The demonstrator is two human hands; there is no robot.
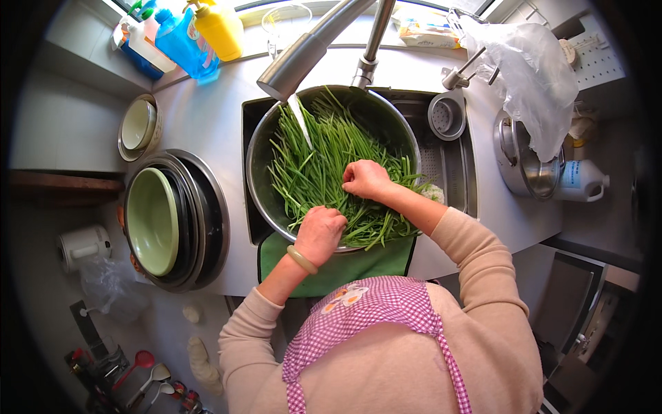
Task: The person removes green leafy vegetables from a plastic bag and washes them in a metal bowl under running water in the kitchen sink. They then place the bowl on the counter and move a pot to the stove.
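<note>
A large steel basin (254, 171) rests in the sink, heaped with long green garlic chives (331, 150). My left hand (319, 233), a pale bangle (302, 260) at its wrist, is over the basin's near side with its fingers closed among the leaves. Farther in and to the right, my right hand (367, 179) pinches at the chives with thumb and forefinger. The leaves hide parts of both grips. From the faucet head (289, 77) a stream of water (300, 121) runs down onto the chives. Some leaves hang over the basin's right and near rim.
Nested bowls and basins (152, 222) stand left of the sink. A drain basket (447, 116) sits at its right corner. A steel pot (532, 160) and a plastic bag (538, 77) are on the right. Bottles (186, 44) line the windowsill. A green cloth (331, 269) hangs at the front edge.
</note>
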